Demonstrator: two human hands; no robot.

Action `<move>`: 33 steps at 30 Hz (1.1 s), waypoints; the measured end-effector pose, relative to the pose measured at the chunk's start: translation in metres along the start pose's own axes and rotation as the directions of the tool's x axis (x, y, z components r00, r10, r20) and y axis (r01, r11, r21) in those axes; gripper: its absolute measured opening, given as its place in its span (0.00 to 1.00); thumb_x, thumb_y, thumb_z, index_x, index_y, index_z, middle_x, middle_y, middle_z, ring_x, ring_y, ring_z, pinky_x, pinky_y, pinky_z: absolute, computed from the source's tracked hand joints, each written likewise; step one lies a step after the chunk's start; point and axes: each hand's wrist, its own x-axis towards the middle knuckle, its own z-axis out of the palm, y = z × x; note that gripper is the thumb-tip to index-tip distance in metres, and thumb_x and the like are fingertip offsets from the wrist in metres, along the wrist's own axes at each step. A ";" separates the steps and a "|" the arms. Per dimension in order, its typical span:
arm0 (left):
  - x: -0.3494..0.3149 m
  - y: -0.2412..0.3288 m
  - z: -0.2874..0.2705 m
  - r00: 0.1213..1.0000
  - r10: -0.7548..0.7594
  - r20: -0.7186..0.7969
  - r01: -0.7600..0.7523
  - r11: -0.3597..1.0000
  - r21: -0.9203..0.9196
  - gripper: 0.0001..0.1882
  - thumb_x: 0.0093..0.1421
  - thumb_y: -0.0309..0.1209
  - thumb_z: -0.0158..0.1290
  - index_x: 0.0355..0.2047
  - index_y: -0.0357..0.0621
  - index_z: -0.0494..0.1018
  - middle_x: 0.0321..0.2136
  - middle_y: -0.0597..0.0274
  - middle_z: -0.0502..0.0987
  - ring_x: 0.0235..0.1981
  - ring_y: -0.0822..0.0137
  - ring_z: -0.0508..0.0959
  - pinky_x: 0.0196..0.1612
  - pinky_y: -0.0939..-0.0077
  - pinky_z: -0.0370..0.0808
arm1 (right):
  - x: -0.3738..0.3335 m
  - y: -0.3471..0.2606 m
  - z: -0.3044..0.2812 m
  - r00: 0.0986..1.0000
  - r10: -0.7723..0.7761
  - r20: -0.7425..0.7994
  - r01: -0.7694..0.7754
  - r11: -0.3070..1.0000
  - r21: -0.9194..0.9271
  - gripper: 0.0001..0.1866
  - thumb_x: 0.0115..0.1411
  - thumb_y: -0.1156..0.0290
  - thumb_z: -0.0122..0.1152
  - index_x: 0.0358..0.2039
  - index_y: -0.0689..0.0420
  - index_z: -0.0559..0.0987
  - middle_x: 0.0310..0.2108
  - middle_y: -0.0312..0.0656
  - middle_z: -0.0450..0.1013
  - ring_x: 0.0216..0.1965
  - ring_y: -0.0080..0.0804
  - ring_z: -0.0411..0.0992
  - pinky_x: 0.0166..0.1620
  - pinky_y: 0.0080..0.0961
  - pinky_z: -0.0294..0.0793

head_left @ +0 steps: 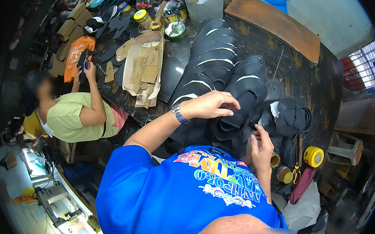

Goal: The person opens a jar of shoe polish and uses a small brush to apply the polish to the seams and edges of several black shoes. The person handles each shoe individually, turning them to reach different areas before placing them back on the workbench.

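Note:
My left hand (pixel 211 105), with a metal watch at the wrist, reaches over a row of black shoe uppers (pixel 211 55) overlapping on the dark table. Its fingers are loosely bent and apart, just above the nearest black upper (pixel 244 101); I see nothing gripped in them. Lower and to the right, my right hand (pixel 261 148) is raised beside the same upper, thumb and fingers apart, nothing visible between them. To its right lies a bundle of black pieces (pixel 293 116) with a bit of white lining. Part of the nearest uppers is hidden by my left hand and torso.
A tray (pixel 158 53) of cardboard patterns stands left of the uppers. Behind are yellow jars (pixel 142 18), a clear bin (pixel 204 3) and a brown board (pixel 272 24). Scissors (pixel 296 173) and a yellow-lidded tub (pixel 314 156) sit at right. A co-worker (pixel 79 114) handles a black piece at left.

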 end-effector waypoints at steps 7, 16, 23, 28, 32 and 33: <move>-0.022 -0.053 -0.208 0.996 -0.045 -0.077 0.048 0.998 0.035 0.15 0.65 0.37 0.60 0.47 0.41 0.81 0.39 0.61 0.84 0.41 0.71 0.82 0.47 0.75 0.79 | 0.055 -0.016 0.021 0.987 -0.159 -0.032 0.157 0.986 -0.057 0.12 0.61 0.84 0.61 0.45 0.66 0.80 0.39 0.51 0.80 0.37 0.40 0.78 0.42 0.30 0.77; 0.078 -0.288 -0.482 0.601 -0.054 -0.797 0.544 0.759 0.358 0.13 0.57 0.35 0.62 0.40 0.47 0.85 0.34 0.51 0.86 0.33 0.60 0.86 0.42 0.67 0.81 | 0.063 -0.028 0.053 0.983 0.021 -0.184 -0.047 0.990 -0.136 0.10 0.60 0.86 0.59 0.42 0.66 0.82 0.37 0.50 0.79 0.38 0.41 0.79 0.44 0.32 0.77; 0.134 -0.371 -0.530 0.955 -0.113 -0.273 0.230 -0.295 0.927 0.11 0.48 0.44 0.61 0.27 0.55 0.84 0.33 0.61 0.84 0.40 0.54 0.83 0.35 0.57 0.80 | 0.075 -0.039 0.046 0.927 0.235 -0.291 -0.313 0.913 -0.261 0.06 0.63 0.85 0.57 0.39 0.67 0.81 0.33 0.46 0.78 0.33 0.33 0.76 0.40 0.26 0.74; 0.158 -0.374 -0.534 0.533 -0.345 -0.773 0.785 0.542 0.300 0.24 0.55 0.35 0.65 0.53 0.49 0.77 0.35 0.62 0.81 0.46 0.60 0.79 0.42 0.63 0.79 | 0.086 -0.046 0.046 0.926 0.269 -0.264 -0.358 0.846 -0.395 0.07 0.60 0.85 0.59 0.38 0.64 0.81 0.34 0.49 0.78 0.35 0.39 0.78 0.42 0.30 0.76; 0.162 -0.401 -0.560 0.570 -0.327 -0.753 0.819 0.294 0.492 0.28 0.53 0.42 0.64 0.54 0.49 0.76 0.39 0.59 0.80 0.49 0.59 0.78 0.46 0.63 0.76 | 0.093 -0.051 0.047 0.937 0.248 -0.245 -0.339 0.813 -0.473 0.06 0.57 0.80 0.64 0.36 0.62 0.81 0.33 0.50 0.78 0.36 0.43 0.79 0.42 0.30 0.77; 0.161 -0.410 -0.568 0.566 -0.329 -0.756 0.824 0.264 0.502 0.30 0.52 0.43 0.64 0.55 0.49 0.76 0.40 0.59 0.79 0.50 0.59 0.78 0.47 0.63 0.75 | 0.094 -0.051 0.047 0.937 0.248 -0.245 -0.338 0.816 -0.468 0.06 0.56 0.80 0.64 0.36 0.62 0.81 0.33 0.50 0.78 0.35 0.43 0.79 0.42 0.31 0.77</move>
